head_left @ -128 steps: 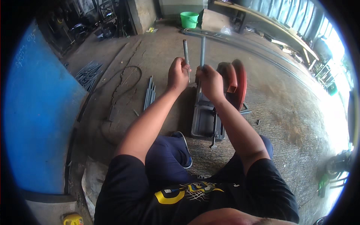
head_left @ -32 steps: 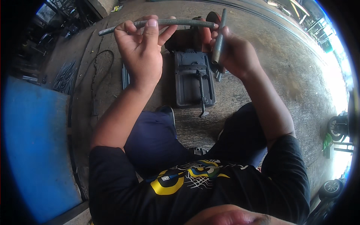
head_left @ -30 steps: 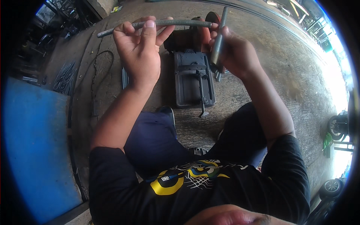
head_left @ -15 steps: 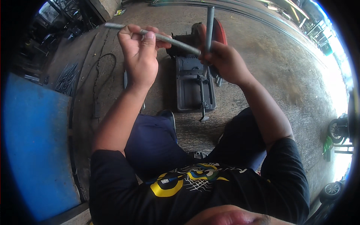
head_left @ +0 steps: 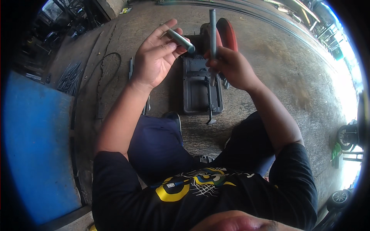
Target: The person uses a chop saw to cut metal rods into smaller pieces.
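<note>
Raised in front of me, my left hand point(head_left: 154, 63) pinches a grey metal rod point(head_left: 181, 41) between thumb and fingers. The rod is tilted, its round end turned toward me. My right hand point(head_left: 236, 66) grips a second rod, a threaded rod point(head_left: 212, 32), which stands nearly upright and pokes out above and below the fist. A gap separates the two rods. Behind and below both hands sits a cut-off saw with a dark base point(head_left: 190, 102) and a red guard point(head_left: 228, 34); my hands and the rods hide part of it.
On the floor at left lies a bundle of metal rods point(head_left: 69, 79), near a dark cable point(head_left: 118, 61). A blue panel point(head_left: 36, 150) stands close on my left. Long thin bars point(head_left: 231, 9) stretch across the far floor. Wheels point(head_left: 340, 197) show at the right edge.
The left-hand rod has swung so its end faces me and has come away from the right hand. My right hand has lowered its rod slightly.
</note>
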A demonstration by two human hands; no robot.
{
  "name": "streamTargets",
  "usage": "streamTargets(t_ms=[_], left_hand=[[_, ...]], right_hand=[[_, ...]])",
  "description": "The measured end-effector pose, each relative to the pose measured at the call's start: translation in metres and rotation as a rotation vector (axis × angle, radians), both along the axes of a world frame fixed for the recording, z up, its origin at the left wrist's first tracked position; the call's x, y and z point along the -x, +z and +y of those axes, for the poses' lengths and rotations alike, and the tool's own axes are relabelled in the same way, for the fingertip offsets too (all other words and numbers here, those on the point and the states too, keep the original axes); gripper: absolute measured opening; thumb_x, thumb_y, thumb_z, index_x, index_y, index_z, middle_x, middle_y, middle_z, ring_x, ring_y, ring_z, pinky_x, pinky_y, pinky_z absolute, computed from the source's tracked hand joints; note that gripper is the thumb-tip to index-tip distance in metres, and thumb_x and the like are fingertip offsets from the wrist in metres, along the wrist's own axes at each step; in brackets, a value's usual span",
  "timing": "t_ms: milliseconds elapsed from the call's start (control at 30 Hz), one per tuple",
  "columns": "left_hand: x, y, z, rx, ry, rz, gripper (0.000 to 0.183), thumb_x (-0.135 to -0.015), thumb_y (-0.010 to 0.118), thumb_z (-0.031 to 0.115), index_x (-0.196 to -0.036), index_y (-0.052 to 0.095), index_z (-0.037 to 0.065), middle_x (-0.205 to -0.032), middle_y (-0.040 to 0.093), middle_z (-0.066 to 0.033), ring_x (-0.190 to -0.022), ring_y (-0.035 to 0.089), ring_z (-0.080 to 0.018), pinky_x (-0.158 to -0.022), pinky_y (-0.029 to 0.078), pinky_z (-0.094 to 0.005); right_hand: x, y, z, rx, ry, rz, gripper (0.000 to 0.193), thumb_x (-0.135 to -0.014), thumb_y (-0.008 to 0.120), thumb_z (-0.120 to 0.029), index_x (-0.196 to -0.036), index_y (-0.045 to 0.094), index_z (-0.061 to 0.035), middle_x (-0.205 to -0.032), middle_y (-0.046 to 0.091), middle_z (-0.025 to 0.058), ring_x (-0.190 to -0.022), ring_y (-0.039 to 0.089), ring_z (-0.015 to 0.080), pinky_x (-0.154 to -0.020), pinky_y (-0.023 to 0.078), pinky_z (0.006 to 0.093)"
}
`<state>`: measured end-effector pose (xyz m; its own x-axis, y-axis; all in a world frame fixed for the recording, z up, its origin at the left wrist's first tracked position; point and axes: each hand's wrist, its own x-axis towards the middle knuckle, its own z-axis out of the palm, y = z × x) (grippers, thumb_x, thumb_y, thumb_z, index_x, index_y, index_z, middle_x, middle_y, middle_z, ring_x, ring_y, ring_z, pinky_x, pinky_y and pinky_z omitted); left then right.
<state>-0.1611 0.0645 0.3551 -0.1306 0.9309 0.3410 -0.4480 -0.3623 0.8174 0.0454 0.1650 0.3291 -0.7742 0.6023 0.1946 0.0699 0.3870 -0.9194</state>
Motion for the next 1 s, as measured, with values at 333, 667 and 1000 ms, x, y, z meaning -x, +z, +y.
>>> streamTargets(t_ms=[333,667,1000], left_hand=[[-0.004,-0.009,0.005,0.159,0.262,0.229,0.029,-0.094,0.053,0.011,-0.121,0.049,0.003,-0.092,0.060,-0.0074,-0.085,0.064,-0.0205,-0.076,0.054,-0.0319],[-0.003,-0.018,0.008,0.107,0.611,1.033,0.024,-0.094,0.056,0.026,-0.094,0.065,0.004,-0.080,0.058,-0.0004,-0.070,0.054,-0.0074,-0.064,0.044,-0.0219],[-0.024,-0.016,0.004,0.193,0.415,0.959,0.027,-0.097,0.051,0.027,-0.096,0.064,0.004,-0.087,0.064,-0.0023,-0.080,0.056,-0.0104,-0.075,0.045,-0.0265]], right_hand=[[0.003,-0.001,-0.007,0.025,0.059,0.011,0.019,-0.088,0.060,-0.008,-0.104,0.057,0.0005,-0.080,0.063,0.0061,-0.070,0.061,0.0104,-0.064,0.050,0.0267],[0.007,-0.012,-0.007,0.013,0.045,0.028,0.023,-0.089,0.058,-0.006,-0.111,0.058,-0.0025,-0.084,0.064,0.0061,-0.074,0.062,0.0110,-0.068,0.051,0.0281],[0.005,-0.006,-0.008,0.112,0.075,0.037,0.030,-0.094,0.047,-0.005,-0.123,0.053,-0.0035,-0.093,0.065,0.0075,-0.085,0.064,0.0130,-0.076,0.053,0.0295]])
